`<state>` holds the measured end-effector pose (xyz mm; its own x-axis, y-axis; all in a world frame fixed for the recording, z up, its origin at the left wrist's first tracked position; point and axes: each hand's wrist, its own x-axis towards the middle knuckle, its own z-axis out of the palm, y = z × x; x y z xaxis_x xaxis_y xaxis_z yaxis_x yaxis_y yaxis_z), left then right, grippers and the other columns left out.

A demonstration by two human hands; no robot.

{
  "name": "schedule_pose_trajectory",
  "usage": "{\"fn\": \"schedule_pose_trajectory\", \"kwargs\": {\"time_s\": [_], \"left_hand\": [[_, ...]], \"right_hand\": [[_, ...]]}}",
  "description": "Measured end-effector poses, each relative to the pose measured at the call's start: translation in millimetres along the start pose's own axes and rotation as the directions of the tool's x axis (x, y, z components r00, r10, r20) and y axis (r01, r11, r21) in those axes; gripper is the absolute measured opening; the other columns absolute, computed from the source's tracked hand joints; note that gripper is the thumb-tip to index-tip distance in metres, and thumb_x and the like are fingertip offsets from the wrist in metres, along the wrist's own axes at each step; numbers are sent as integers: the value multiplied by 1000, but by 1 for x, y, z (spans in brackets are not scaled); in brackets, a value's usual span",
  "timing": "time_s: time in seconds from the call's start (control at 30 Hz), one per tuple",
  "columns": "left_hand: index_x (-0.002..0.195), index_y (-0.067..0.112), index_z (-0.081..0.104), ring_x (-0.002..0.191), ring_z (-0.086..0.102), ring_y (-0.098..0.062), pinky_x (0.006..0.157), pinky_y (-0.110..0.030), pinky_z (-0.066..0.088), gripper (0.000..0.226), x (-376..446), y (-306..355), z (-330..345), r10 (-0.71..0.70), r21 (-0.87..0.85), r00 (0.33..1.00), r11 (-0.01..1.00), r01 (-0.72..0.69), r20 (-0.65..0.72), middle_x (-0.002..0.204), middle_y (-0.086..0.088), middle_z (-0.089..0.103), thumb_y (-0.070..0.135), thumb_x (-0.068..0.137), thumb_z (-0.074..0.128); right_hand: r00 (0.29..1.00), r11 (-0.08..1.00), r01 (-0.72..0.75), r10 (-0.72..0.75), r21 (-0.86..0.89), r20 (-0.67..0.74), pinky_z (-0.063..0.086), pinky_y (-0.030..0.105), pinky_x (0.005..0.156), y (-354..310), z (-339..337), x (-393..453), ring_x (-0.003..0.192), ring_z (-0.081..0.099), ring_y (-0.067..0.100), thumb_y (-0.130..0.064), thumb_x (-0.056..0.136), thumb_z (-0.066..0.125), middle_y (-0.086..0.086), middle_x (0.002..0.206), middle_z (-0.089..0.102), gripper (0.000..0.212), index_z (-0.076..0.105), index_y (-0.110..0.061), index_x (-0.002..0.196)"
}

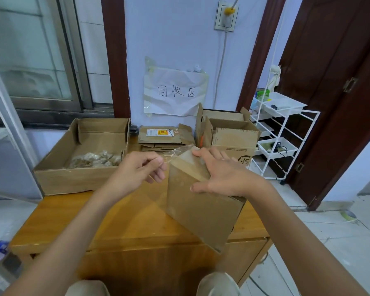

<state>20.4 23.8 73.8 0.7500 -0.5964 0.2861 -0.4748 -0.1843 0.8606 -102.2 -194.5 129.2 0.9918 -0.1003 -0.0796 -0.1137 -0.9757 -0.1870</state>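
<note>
Your cardboard box (201, 201) is tilted over the wooden table (120, 221), toward its four o'clock. Your right hand (224, 174) grips the box's top. At its ten o'clock, your left hand (141, 169) pinches clear tape (177, 151) stuck to the top.

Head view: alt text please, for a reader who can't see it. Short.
A person's left hand pinches a strip of clear tape peeling from a tilted cardboard box that the right hand holds over a wooden table. Behind lie an open box of crumpled tape, flattened cardboard and more open boxes.
</note>
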Motion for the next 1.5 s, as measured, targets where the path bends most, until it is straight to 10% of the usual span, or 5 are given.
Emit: {"fn": "schedule_pose_trajectory", "kwargs": {"time_s": [0.27,0.5,0.63,1.13,1.5], "left_hand": [[98,15,67,51,53,-16,51,-29,45,14,-17,32,21,-90,-297,931,955,-21,-355,61,-3,61,30,100,66],[89,45,64,88,62,-9,72,-34,49,40,-13,45,28,143,518,967,855,-15,-209,94,17,57,68,97,32],[70,60,66,86,66,-16,75,-35,53,48,4,66,-13,-64,590,998,805,62,-18,79,14,69,87,83,28],[141,40,40,134,40,-15,107,-35,34,60,12,82,12,-116,715,895,649,-260,430,153,15,39,57,90,67],[108,34,37,113,47,-17,100,-41,38,68,34,68,51,-20,789,958,573,-223,286,119,10,45,84,71,64]], "right_hand": [[998,998,-53,54,24,-38,25,50,119,-9,2,1,152,25,23,-76,85,61,-3,161,27,97,16,-38,162],[981,802,-178,96,570,170,41,45,117,-20,-35,-12,122,66,25,-47,110,41,-2,160,45,49,43,-32,157],[995,877,17,-62,481,76,63,34,90,-3,-23,-27,113,64,22,-8,108,49,1,147,41,43,53,-27,147],[967,981,192,-193,-21,-166,48,34,66,47,-28,-18,66,56,8,-48,86,80,-11,73,58,26,62,-41,104],[978,982,186,-187,18,97,40,24,56,43,-44,0,52,51,0,-30,95,76,-9,64,52,21,58,-22,104]]}}
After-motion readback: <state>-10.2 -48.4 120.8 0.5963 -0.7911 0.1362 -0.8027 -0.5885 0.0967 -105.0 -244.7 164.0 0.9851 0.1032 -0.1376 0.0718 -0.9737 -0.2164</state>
